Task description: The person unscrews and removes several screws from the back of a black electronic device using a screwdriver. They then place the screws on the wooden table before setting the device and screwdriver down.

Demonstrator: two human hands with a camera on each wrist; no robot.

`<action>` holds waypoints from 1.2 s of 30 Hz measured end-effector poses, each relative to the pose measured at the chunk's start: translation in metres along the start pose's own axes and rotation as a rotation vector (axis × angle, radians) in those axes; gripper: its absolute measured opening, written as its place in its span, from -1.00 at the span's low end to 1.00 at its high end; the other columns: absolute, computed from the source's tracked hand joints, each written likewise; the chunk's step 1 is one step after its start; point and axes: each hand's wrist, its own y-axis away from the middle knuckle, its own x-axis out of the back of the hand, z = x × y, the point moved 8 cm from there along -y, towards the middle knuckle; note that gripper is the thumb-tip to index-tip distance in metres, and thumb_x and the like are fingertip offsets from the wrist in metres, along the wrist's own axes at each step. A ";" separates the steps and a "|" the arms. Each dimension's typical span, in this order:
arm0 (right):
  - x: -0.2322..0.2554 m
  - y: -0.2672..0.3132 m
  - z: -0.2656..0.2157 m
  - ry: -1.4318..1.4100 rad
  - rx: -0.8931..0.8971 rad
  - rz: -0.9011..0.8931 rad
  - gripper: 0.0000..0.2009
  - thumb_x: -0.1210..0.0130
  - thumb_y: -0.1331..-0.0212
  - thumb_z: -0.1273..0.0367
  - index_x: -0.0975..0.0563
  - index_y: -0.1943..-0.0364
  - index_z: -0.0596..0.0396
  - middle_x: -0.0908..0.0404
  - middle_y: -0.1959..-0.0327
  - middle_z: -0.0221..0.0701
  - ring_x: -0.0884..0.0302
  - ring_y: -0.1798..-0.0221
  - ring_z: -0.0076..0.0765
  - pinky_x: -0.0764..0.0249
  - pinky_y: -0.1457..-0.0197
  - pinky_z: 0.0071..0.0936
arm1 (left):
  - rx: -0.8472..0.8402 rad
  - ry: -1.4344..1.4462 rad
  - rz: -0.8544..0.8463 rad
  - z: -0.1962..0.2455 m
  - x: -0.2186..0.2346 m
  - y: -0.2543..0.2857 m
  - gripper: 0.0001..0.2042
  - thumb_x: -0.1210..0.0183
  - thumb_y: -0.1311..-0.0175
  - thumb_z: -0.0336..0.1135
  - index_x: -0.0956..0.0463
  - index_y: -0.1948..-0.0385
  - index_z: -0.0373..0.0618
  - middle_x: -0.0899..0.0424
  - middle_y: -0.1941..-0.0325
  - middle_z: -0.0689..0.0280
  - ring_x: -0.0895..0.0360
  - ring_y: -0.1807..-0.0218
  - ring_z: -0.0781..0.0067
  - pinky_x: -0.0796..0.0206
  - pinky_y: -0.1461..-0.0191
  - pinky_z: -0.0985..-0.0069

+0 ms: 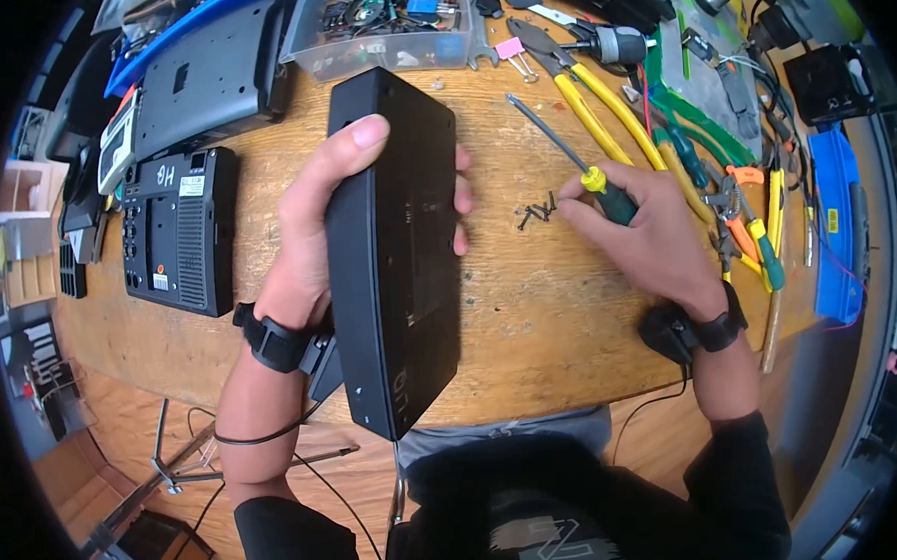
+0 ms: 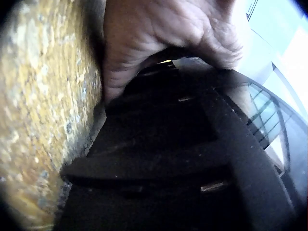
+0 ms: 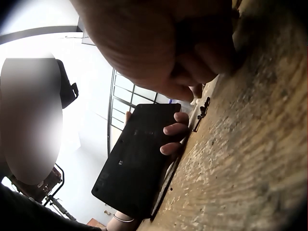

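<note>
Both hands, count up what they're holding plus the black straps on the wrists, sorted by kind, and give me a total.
Black boxy device, in the left hand: 1
Screwdriver with a green-and-yellow handle, in the right hand: 1
Black wrist straps, one on each wrist: 2
Total: 4

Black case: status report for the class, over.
Left hand gripping black case. Right hand holding screwdriver, tip off the case. Loose screws on bench between case and right hand.
</note>
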 end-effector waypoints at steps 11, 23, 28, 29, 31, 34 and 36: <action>0.003 0.000 0.005 -0.032 0.067 0.047 -0.70 -0.31 -0.28 0.27 -0.54 0.39 0.26 -0.37 0.66 -0.17 -0.24 0.63 -0.12 -0.20 0.47 -0.25 | -0.022 -0.057 -0.018 -0.003 -0.001 -0.002 -0.15 0.04 -0.34 0.38 -0.29 -0.35 -0.31 -0.54 -0.09 -0.07 -0.61 0.07 0.14 -0.60 0.19 0.19; 0.001 0.003 -0.004 0.044 0.108 0.064 -0.76 -0.32 -0.21 0.31 -0.56 0.36 0.24 -0.54 0.57 -0.09 -0.53 0.50 0.10 -0.36 0.39 -0.14 | -0.022 -0.053 -0.022 -0.002 -0.002 -0.002 -0.20 0.04 -0.35 0.35 -0.44 -0.16 -0.42 -0.64 0.00 -0.03 -0.68 0.13 0.14 -0.64 0.15 0.19; -0.002 0.003 -0.009 0.080 0.085 0.013 -0.75 -0.35 -0.17 0.33 -0.57 0.35 0.25 -0.57 0.55 -0.09 -0.58 0.47 0.12 -0.40 0.37 -0.13 | -0.028 -0.039 -0.034 -0.002 -0.002 -0.002 -0.21 0.04 -0.35 0.34 -0.45 -0.16 -0.41 -0.64 0.00 -0.03 -0.68 0.12 0.14 -0.64 0.14 0.18; -0.002 0.003 -0.009 0.095 0.078 0.013 -0.75 -0.36 -0.17 0.33 -0.57 0.35 0.25 -0.57 0.56 -0.09 -0.58 0.48 0.12 -0.40 0.38 -0.13 | -0.031 -0.036 -0.027 -0.002 -0.002 -0.002 -0.21 0.04 -0.35 0.34 -0.45 -0.15 -0.41 -0.64 0.00 -0.02 -0.68 0.12 0.14 -0.64 0.14 0.18; -0.003 0.002 -0.009 0.091 0.064 0.006 -0.74 -0.36 -0.16 0.32 -0.57 0.35 0.26 -0.57 0.56 -0.08 -0.58 0.48 0.12 -0.39 0.39 -0.13 | -0.038 -0.032 -0.015 -0.002 -0.003 -0.002 -0.21 0.04 -0.36 0.34 -0.44 -0.15 -0.41 -0.64 0.00 -0.02 -0.68 0.12 0.15 -0.64 0.14 0.19; -0.004 0.001 -0.010 0.108 0.100 0.031 -0.74 -0.37 -0.16 0.32 -0.57 0.36 0.27 -0.58 0.55 -0.07 -0.57 0.50 0.13 -0.39 0.40 -0.11 | -0.039 -0.046 -0.006 -0.002 -0.003 -0.002 -0.21 0.04 -0.36 0.34 -0.44 -0.15 -0.40 -0.64 0.00 -0.02 -0.67 0.11 0.16 -0.64 0.14 0.19; -0.005 0.001 -0.010 0.108 0.114 0.041 -0.74 -0.36 -0.17 0.33 -0.57 0.36 0.28 -0.59 0.54 -0.06 -0.57 0.50 0.13 -0.39 0.40 -0.10 | -0.040 -0.047 -0.019 -0.002 -0.004 -0.002 -0.22 0.04 -0.36 0.33 -0.44 -0.15 -0.40 -0.63 0.00 -0.02 -0.67 0.11 0.15 -0.64 0.15 0.19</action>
